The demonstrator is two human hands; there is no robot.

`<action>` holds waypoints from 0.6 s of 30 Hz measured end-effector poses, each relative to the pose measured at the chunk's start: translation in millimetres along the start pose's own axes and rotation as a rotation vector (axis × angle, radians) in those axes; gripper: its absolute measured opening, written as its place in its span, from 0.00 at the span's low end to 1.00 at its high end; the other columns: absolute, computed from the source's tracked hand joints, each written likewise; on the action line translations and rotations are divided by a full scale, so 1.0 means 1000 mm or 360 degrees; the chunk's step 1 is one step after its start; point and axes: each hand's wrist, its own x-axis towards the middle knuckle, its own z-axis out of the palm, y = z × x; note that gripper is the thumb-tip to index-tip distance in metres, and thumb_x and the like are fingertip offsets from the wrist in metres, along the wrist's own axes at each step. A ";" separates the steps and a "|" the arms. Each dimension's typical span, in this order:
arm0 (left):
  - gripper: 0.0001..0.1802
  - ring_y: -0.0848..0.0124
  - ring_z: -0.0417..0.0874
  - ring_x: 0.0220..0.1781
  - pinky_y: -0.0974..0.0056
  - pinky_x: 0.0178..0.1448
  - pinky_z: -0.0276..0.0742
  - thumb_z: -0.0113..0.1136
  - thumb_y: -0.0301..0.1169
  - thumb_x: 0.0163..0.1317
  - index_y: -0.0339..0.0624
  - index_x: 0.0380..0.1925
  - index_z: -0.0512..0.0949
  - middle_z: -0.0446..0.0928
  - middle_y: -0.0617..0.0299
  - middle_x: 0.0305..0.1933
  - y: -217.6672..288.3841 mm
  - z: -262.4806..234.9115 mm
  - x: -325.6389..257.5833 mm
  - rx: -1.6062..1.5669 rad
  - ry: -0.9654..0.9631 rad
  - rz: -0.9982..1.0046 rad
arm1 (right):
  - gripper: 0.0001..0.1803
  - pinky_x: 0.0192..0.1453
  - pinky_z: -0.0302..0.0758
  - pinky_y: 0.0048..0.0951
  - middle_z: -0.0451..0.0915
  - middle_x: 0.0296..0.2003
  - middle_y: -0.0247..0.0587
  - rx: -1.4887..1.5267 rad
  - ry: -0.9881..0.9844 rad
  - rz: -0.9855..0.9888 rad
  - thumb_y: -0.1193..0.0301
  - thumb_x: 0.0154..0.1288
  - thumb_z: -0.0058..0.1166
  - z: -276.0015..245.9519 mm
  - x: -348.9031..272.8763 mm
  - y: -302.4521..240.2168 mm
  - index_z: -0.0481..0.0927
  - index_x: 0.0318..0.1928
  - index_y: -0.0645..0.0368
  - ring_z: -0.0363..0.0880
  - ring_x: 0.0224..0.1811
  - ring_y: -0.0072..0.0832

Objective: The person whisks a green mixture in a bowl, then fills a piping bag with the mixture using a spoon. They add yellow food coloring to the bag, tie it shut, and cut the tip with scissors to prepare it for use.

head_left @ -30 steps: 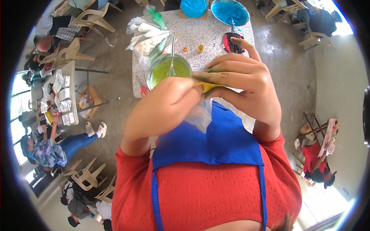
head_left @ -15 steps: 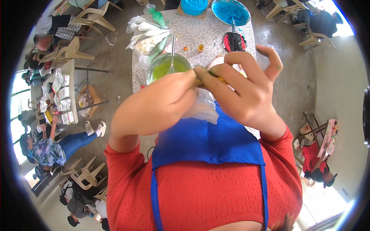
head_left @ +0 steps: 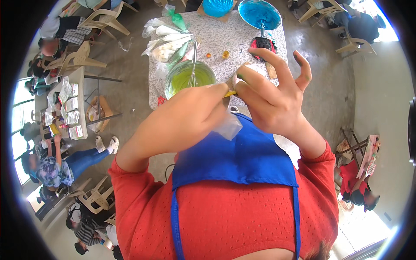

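My left hand [head_left: 197, 106] is closed in front of my chest, its fingertips against those of my right hand. From under it hangs a clear plastic bag [head_left: 229, 126], with its upper part hidden behind the fingers. Between the two hands shows a small yellow strip [head_left: 231, 92]; I cannot tell what it belongs to. My right hand [head_left: 277, 97] pinches at this spot with thumb and forefinger, while its other fingers stay raised and curved. Green stains mark its fingers. Just beyond my left hand stands a bowl of green mixture [head_left: 180, 81] with a whisk [head_left: 193, 65] in it.
The speckled table [head_left: 212, 37] carries filled piping bags [head_left: 167, 45], a bowl of blue icing [head_left: 260, 15], a blue cake [head_left: 218, 7], a black and red item [head_left: 261, 44] and two small jars [head_left: 225, 54]. People sit and stand near chairs and a side table [head_left: 79, 93].
My left forearm has tilted and shifted slightly, and the bag hangs a little differently. My right hand's fingers have changed their bend. The yellow strip shows more plainly between the hands.
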 end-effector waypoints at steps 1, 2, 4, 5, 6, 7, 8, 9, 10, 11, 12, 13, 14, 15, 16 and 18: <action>0.08 0.43 0.74 0.33 0.52 0.37 0.68 0.44 0.25 0.64 0.31 0.39 0.69 0.73 0.41 0.29 -0.001 -0.001 -0.002 0.0001 0.0006 -0.0011 | 0.02 0.69 0.49 0.50 0.78 0.42 0.17 0.0027 -0.0039 0.0001 0.67 0.47 0.57 -0.001 -0.002 0.002 0.80 0.25 0.46 0.76 0.53 0.32; 0.09 0.43 0.73 0.33 0.52 0.37 0.68 0.44 0.25 0.64 0.31 0.40 0.70 0.73 0.41 0.30 -0.002 -0.003 -0.003 -0.0017 -0.0049 -0.0055 | 0.02 0.69 0.49 0.50 0.78 0.42 0.17 0.0053 -0.0077 0.0002 0.67 0.47 0.58 -0.003 -0.004 0.005 0.81 0.25 0.45 0.76 0.54 0.33; 0.10 0.42 0.73 0.33 0.52 0.37 0.68 0.44 0.26 0.64 0.31 0.41 0.70 0.73 0.42 0.30 -0.002 -0.006 -0.005 -0.0056 -0.0152 -0.0151 | 0.03 0.69 0.49 0.52 0.78 0.43 0.19 0.0135 -0.0153 0.0020 0.68 0.48 0.58 -0.006 -0.006 0.008 0.81 0.27 0.45 0.75 0.54 0.34; 0.10 0.45 0.73 0.32 0.53 0.37 0.68 0.44 0.26 0.64 0.31 0.42 0.70 0.73 0.43 0.29 -0.004 -0.006 -0.006 -0.0067 -0.0147 -0.0130 | 0.04 0.69 0.49 0.54 0.78 0.44 0.21 0.0186 -0.0189 0.0039 0.68 0.48 0.59 -0.008 -0.005 0.010 0.81 0.29 0.45 0.75 0.55 0.34; 0.10 0.47 0.74 0.31 0.54 0.37 0.68 0.44 0.26 0.64 0.32 0.42 0.71 0.73 0.45 0.28 -0.006 -0.005 -0.006 -0.0080 -0.0141 -0.0108 | 0.06 0.69 0.49 0.56 0.78 0.44 0.23 0.0235 -0.0227 0.0058 0.68 0.49 0.60 -0.011 -0.004 0.012 0.82 0.31 0.46 0.75 0.55 0.35; 0.10 0.49 0.74 0.29 0.55 0.36 0.68 0.44 0.27 0.65 0.32 0.42 0.71 0.73 0.46 0.28 -0.007 -0.005 -0.007 -0.0092 -0.0135 -0.0087 | 0.08 0.68 0.50 0.54 0.79 0.45 0.25 0.0419 -0.0340 0.0124 0.68 0.49 0.61 -0.013 -0.002 0.016 0.82 0.33 0.47 0.75 0.55 0.36; 0.10 0.54 0.73 0.28 0.57 0.36 0.68 0.44 0.28 0.66 0.33 0.41 0.71 0.72 0.49 0.27 -0.008 -0.007 -0.007 -0.0152 -0.0157 -0.0150 | 0.11 0.68 0.52 0.53 0.79 0.46 0.28 0.0603 -0.0452 0.0191 0.69 0.49 0.63 -0.014 -0.001 0.021 0.82 0.36 0.48 0.76 0.55 0.36; 0.10 0.59 0.72 0.27 0.59 0.35 0.67 0.44 0.28 0.67 0.34 0.40 0.72 0.71 0.51 0.26 -0.010 -0.010 -0.007 -0.0210 -0.0180 -0.0209 | 0.14 0.68 0.53 0.51 0.79 0.48 0.31 0.0782 -0.0563 0.0259 0.69 0.49 0.65 -0.015 -0.001 0.026 0.82 0.39 0.49 0.76 0.54 0.37; 0.10 0.64 0.71 0.26 0.61 0.35 0.67 0.44 0.29 0.67 0.34 0.39 0.72 0.70 0.54 0.25 -0.011 -0.013 -0.006 -0.0269 -0.0203 -0.0269 | 0.17 0.67 0.55 0.48 0.79 0.49 0.33 0.1085 -0.0519 0.0478 0.69 0.48 0.66 -0.015 -0.003 0.027 0.81 0.42 0.51 0.76 0.54 0.36; 0.10 0.67 0.69 0.26 0.63 0.34 0.66 0.44 0.30 0.69 0.35 0.38 0.72 0.69 0.56 0.24 -0.011 -0.013 -0.005 -0.0330 -0.0174 -0.0268 | 0.20 0.67 0.57 0.45 0.79 0.50 0.36 0.1386 -0.0469 0.0700 0.70 0.47 0.68 -0.015 -0.006 0.028 0.81 0.45 0.52 0.76 0.54 0.36; 0.11 0.70 0.67 0.26 0.64 0.33 0.65 0.44 0.31 0.70 0.35 0.37 0.73 0.68 0.58 0.24 -0.010 -0.013 -0.005 -0.0390 -0.0145 -0.0268 | 0.24 0.66 0.59 0.42 0.79 0.51 0.38 0.1686 -0.0412 0.0924 0.70 0.46 0.69 -0.015 -0.009 0.027 0.81 0.48 0.54 0.76 0.53 0.36; 0.12 0.74 0.66 0.26 0.66 0.33 0.64 0.43 0.32 0.71 0.36 0.36 0.73 0.67 0.60 0.24 -0.010 -0.012 -0.005 -0.0450 -0.0117 -0.0267 | 0.32 0.62 0.67 0.38 0.81 0.50 0.43 0.1770 -0.0329 0.0899 0.70 0.41 0.73 -0.010 -0.008 0.026 0.79 0.50 0.66 0.78 0.54 0.40; 0.13 0.74 0.65 0.26 0.66 0.33 0.64 0.43 0.33 0.72 0.35 0.36 0.73 0.67 0.60 0.23 -0.012 -0.009 -0.004 -0.0451 -0.0075 -0.0236 | 0.30 0.63 0.65 0.38 0.82 0.48 0.40 0.1629 -0.0359 0.0807 0.70 0.42 0.73 -0.009 -0.005 0.026 0.80 0.50 0.62 0.78 0.53 0.37; 0.14 0.74 0.65 0.26 0.67 0.32 0.64 0.43 0.34 0.72 0.35 0.35 0.74 0.67 0.60 0.23 -0.015 -0.004 -0.003 -0.0451 -0.0035 -0.0207 | 0.28 0.64 0.62 0.38 0.83 0.45 0.37 0.1491 -0.0387 0.0719 0.69 0.43 0.72 -0.008 -0.001 0.025 0.81 0.49 0.57 0.78 0.51 0.34; 0.15 0.75 0.65 0.26 0.67 0.32 0.64 0.43 0.35 0.73 0.35 0.35 0.74 0.67 0.61 0.23 -0.017 -0.001 -0.003 -0.0451 0.0004 -0.0178 | 0.27 0.65 0.60 0.38 0.83 0.42 0.34 0.1352 -0.0414 0.0631 0.69 0.44 0.72 -0.008 0.002 0.024 0.83 0.49 0.52 0.78 0.49 0.31; 0.16 0.74 0.65 0.25 0.67 0.32 0.64 0.44 0.35 0.73 0.34 0.34 0.74 0.67 0.61 0.23 -0.014 -0.003 -0.002 -0.0463 -0.0008 -0.0236 | 0.23 0.66 0.58 0.42 0.84 0.38 0.31 0.1019 -0.0366 0.0445 0.69 0.44 0.72 -0.008 0.011 0.024 0.85 0.46 0.49 0.79 0.47 0.30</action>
